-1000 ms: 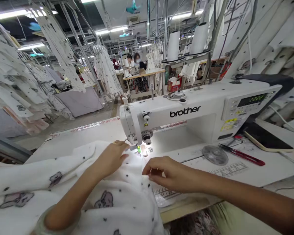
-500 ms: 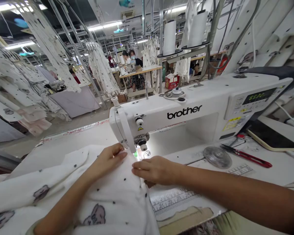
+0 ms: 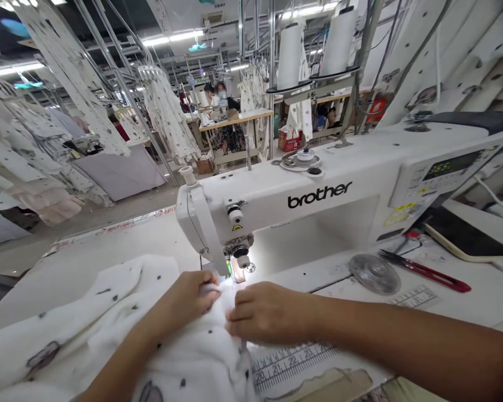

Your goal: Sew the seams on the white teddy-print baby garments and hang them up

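White fabric [image 3: 193, 352] with dark spots and printed figures lies bunched over the left of the table, its edge close in front of the needle area of a white sewing machine [image 3: 276, 184]. My left hand [image 3: 193, 296] pinches a fold of the fabric between thumb and fingers, just left of the lit needle area. Close by on the right, my right hand [image 3: 264, 312] has its fingers curled together on the fabric's edge. Its thumb is hidden. Beneath the machine head, the presser foot area is bright and hard to make out.
Right of my hands lie a clear round disc [image 3: 375, 273], red-handled thread snips [image 3: 427, 271] and a phone [image 3: 469, 231]. A printed ruler [image 3: 297, 363] runs along the table's front. Thread cones [image 3: 289, 58] stand behind the machine. Farther back, a person [image 3: 230, 114] sits among hanging garments.
Both hands and the fabric edge have come back from the needle area toward me, leaving the presser foot area more exposed. The left hand now holds a raised fold. The camera view has shifted slightly.
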A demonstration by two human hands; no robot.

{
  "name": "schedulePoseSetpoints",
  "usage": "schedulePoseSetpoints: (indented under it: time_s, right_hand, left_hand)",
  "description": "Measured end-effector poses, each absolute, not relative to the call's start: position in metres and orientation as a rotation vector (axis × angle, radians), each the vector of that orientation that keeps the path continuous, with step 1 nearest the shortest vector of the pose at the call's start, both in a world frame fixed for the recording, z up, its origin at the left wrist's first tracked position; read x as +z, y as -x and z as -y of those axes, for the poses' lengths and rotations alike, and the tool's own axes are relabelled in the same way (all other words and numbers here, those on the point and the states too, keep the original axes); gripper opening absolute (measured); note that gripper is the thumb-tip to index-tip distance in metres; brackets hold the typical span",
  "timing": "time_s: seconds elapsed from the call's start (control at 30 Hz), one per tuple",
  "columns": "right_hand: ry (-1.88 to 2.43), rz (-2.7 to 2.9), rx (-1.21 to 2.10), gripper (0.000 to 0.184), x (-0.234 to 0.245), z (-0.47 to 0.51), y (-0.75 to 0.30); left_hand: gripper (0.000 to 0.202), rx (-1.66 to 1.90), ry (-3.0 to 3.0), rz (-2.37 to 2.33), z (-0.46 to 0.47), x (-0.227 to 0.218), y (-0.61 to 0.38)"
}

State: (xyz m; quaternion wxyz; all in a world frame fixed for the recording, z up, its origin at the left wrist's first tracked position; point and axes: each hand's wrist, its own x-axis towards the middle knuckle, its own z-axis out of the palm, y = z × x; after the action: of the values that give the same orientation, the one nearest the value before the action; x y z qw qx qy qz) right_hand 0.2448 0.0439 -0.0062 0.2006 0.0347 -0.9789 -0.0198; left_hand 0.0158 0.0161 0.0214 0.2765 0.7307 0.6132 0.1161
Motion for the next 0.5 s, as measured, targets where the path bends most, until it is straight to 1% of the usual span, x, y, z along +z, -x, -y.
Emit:
schedulePoseSetpoints:
  time_s: [0.2,0.37,0.5]
  right_hand:
    - [-0.101,2.738,-0.082,0.015,-0.002,-0.039,-0.247]
    - [0.042,2.651,-0.029,0.011,-0.009,-0.042,-0.247]
    - [0.094,2.649,0.037,0.012,-0.012,-0.043,-0.246]
  left_hand:
    - [0.024,0.359,-1.938,-1.698,-0.003,0.015,-0.021]
    - [0.024,0.346,-1.931,-1.780,-0.005,0.013,-0.024]
    - [0.022,0.354,-1.941,-1.823,-0.005,0.014,-0.027]
